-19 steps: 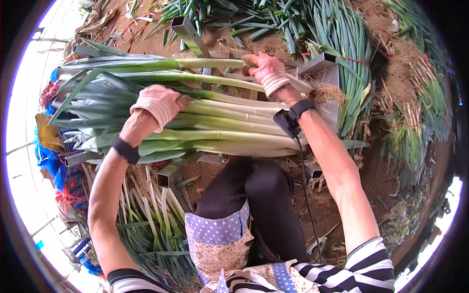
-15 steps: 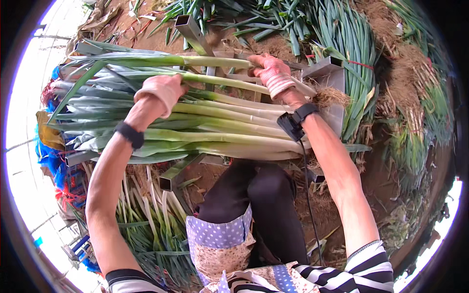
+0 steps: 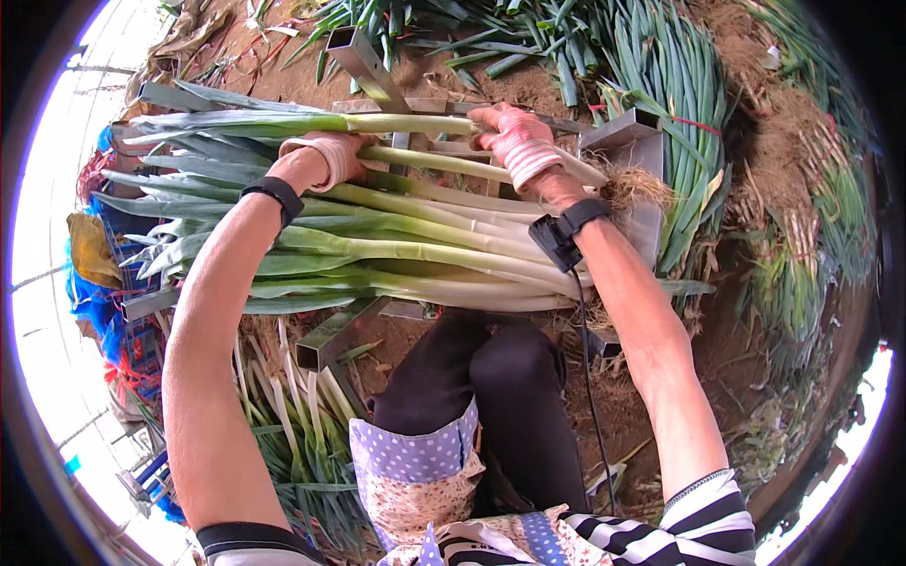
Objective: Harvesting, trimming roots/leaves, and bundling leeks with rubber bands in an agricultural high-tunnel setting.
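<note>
A row of long green onions [image 3: 444, 253] lies crosswise before me on a metal frame [image 3: 646, 203], leaves to the left and white ends to the right. My right hand [image 3: 514, 141], in a pale striped glove with bare fingertips, is closed around the root end of the farthest green onion [image 3: 411, 124]. My left hand [image 3: 330, 158], gloved alike, is curled round a second green onion [image 3: 429, 160] where its leaves meet the stalk. Its fingertips are partly hidden among the leaves. Tangled roots [image 3: 637, 186] stick out beyond my right hand.
Square metal posts [image 3: 359, 57] rise from the frame. Tied green onion bundles [image 3: 675, 113] lie to the right, and more green onions [image 3: 311, 443] are at lower left. A black cable [image 3: 595, 415] hangs from my right wrist device [image 3: 557, 242]. Blue plastic [image 3: 90, 297] is at far left.
My left hand has moved right and slightly down along the stalks, its fingers deeper between them. The right hand keeps its hold on the root end, nearly unmoved.
</note>
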Available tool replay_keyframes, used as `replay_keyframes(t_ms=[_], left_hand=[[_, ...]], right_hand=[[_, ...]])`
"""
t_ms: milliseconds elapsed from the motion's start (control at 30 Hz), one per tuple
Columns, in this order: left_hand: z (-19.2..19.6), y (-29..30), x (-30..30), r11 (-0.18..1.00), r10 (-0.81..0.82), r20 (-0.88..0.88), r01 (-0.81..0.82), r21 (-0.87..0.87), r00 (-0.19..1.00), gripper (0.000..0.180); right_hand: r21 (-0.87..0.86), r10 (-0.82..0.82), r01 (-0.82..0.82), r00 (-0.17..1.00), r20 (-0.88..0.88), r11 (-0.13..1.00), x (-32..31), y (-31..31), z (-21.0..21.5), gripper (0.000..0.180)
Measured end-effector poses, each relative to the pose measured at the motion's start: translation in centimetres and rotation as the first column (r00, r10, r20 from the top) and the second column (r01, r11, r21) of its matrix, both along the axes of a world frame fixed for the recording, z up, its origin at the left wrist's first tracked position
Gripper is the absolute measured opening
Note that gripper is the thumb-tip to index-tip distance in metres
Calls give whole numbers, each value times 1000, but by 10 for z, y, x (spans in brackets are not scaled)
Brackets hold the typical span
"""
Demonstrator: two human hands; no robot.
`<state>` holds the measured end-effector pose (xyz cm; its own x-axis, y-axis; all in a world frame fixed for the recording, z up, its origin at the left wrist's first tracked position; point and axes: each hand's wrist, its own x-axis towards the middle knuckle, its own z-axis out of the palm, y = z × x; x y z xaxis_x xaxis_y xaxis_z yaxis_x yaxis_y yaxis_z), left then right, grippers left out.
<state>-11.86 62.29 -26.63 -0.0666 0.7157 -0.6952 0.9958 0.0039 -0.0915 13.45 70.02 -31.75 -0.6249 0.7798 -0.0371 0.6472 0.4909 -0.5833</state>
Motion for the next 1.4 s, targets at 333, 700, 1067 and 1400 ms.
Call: replay_keyframes(t_ms=[333, 700, 1067, 1400], left_hand=[[55, -52, 16, 994, -44, -2, 44, 102, 999, 41], [56, -70, 24, 958, -139, -36, 143, 249, 990, 38], [32, 19, 16, 992, -114, -164, 122, 36, 980, 60], [8, 19, 31, 986, -158, -285, 165, -1, 945, 26]], right_hand=[[-52, 32, -30, 999, 32, 998, 1, -4, -7, 34], [-44, 150, -144, 922, 356, 989, 17, -28, -39, 23], [52, 151, -209, 837, 526, 977, 17, -39, -34, 23], [-19, 126, -134, 862, 490, 991, 20, -29, -11, 25]])
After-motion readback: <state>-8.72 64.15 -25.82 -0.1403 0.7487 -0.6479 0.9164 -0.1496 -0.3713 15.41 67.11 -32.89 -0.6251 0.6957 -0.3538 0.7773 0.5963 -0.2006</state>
